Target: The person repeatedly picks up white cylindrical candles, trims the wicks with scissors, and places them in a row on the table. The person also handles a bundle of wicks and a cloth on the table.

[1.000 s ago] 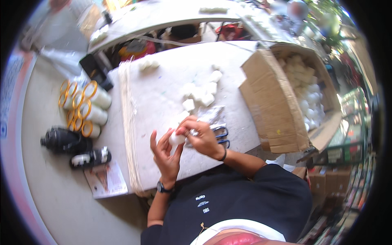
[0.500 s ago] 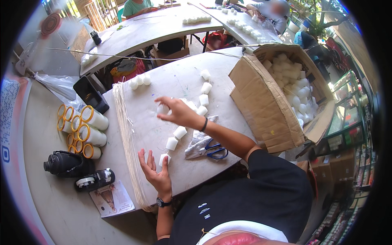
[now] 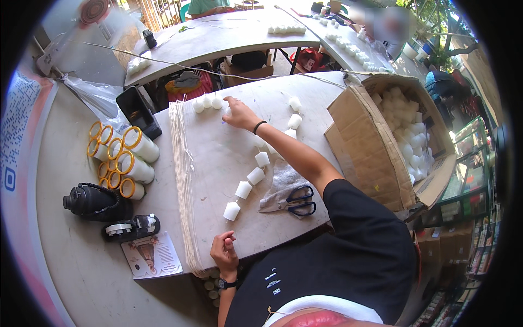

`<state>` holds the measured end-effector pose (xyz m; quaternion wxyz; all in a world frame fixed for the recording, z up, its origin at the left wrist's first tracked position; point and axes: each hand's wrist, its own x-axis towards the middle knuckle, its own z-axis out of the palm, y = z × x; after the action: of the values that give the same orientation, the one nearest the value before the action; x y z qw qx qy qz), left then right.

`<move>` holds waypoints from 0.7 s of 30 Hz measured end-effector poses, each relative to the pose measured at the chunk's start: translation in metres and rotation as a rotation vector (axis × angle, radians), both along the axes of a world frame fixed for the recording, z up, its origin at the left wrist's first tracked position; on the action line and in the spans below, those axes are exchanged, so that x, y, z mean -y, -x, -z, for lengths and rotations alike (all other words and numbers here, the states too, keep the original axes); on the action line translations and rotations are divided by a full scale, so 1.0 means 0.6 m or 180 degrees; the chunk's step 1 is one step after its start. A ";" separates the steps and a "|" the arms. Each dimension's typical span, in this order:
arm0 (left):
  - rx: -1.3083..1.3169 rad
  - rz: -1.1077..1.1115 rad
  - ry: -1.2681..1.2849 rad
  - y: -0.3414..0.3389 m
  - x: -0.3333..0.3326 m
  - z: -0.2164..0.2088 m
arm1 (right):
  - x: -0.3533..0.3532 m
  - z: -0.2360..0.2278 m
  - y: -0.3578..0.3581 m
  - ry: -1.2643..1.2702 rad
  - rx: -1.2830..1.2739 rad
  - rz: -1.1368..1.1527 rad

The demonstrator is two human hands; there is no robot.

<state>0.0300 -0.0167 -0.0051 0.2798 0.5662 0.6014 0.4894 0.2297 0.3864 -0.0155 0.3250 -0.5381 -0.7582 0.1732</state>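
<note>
At the far side of the table, my right hand (image 3: 239,115) is closed in a pinch round a small white candle (image 3: 227,111), mostly hidden by the fingers. Just left of it stands a short row of white candles (image 3: 207,102). Close to the near table edge, my left hand (image 3: 224,252) has its fingers curled in, and nothing shows in them. Beyond it, a slanting line of white candles (image 3: 243,189) lies on its sides across the tabletop, partly behind my right forearm. A bundle of long cream wick strings (image 3: 180,163) stretches along the table's left part.
Blue-handled scissors (image 3: 300,201) lie on a grey cloth (image 3: 280,182). A cardboard box (image 3: 365,144) full of white candles stands at right. Gold-rimmed white cylinders (image 3: 139,166), a black bottle (image 3: 97,201) and a printed sheet (image 3: 151,255) are at left. Other people work at the far tables.
My right hand has moved away to the far row with the candle. My left hand has drawn back toward the near edge, its fingers going from spread to curled. The view has shifted slightly.
</note>
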 end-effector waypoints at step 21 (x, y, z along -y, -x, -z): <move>-0.0322 0.0314 -0.0235 0.001 -0.005 -0.001 | -0.064 -0.043 0.048 0.0297 0.0740 0.0494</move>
<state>0.0297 -0.0139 -0.0047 0.2518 0.6291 0.5676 0.4676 0.2007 0.4247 0.0101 0.2221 -0.6261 -0.7379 0.1190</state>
